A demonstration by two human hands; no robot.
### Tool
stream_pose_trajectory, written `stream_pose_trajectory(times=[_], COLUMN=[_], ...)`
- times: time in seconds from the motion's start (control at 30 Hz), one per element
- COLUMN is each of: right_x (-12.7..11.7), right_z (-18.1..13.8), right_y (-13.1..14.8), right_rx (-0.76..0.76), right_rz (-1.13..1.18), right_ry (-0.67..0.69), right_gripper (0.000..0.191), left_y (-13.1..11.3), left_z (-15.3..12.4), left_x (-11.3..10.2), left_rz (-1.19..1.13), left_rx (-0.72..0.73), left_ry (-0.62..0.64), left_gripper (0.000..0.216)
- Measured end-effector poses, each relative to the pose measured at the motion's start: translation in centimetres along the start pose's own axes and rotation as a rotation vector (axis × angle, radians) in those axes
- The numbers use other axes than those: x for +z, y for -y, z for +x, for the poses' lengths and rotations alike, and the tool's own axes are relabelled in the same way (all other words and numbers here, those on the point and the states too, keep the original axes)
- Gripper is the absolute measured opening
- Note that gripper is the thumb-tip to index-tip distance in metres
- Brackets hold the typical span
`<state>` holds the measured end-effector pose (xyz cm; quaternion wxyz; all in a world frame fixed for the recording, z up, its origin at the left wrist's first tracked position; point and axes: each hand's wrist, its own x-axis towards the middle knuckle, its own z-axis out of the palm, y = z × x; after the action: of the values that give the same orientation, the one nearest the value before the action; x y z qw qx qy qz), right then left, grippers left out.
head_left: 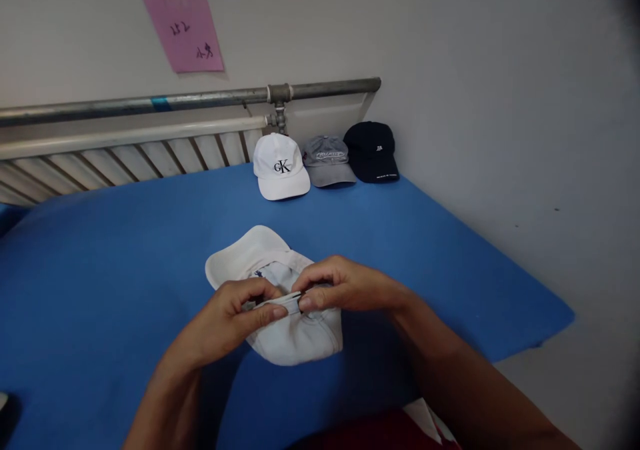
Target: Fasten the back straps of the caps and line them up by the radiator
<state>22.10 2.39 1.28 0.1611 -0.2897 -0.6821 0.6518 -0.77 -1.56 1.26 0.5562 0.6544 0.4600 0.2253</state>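
Observation:
A white cap (295,340) lies upside down on the blue mattress (125,263), its brim pointing away from me. My left hand (235,320) and my right hand (340,287) meet over the cap's back. Both pinch the cap's strap (280,301) between thumb and fingers, left hand on the strap's left part, right hand on its right end.
Three caps stand in a row at the far edge of the mattress: a white one (280,167), a grey one (327,160) and a black one (373,151). Behind them run a metal bed rail (175,100) and slats. A pink note (185,30) hangs on the wall.

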Motion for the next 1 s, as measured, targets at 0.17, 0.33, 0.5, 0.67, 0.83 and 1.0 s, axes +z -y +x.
stream_pose_trajectory(times=[0.17,0.33,0.5,0.67,0.83,1.0], right_x=[0.7,1.6,2.5,2.9,1.7,0.8], right_z=[0.0,0.1,0.5,0.9,0.4,0.0], right_y=[0.3,0.4,0.3,0.2,0.5,0.5], right_rx=[-0.051,-0.157,-0.215,-0.183,-0.181,-0.132], right_rz=[-0.021,-0.071,-0.150,-0.219,-0.231,-0.126], right_ry=[-0.050,-0.108,-0.211,-0.239,-0.152,-0.218], right_gripper=[0.017,0.016,0.016,0.012,0.011,0.012], left_y=[-0.1,-0.2,-0.2,-0.3,-0.1,0.1], left_z=[-0.2,-0.3,-0.3,-0.3,-0.6,-0.8], left_x=[-0.2,-0.3,-0.4,-0.4,-0.9,-1.4], left_rz=[-0.081,-0.154,-0.207,-0.076,-0.067,0.013], left_rx=[0.029,0.047,0.033,0.023,0.011,-0.026], left_ry=[0.030,0.047,0.051,0.061,0.089,0.071], left_gripper=[0.023,0.022,0.023,0.021,0.022,0.024])
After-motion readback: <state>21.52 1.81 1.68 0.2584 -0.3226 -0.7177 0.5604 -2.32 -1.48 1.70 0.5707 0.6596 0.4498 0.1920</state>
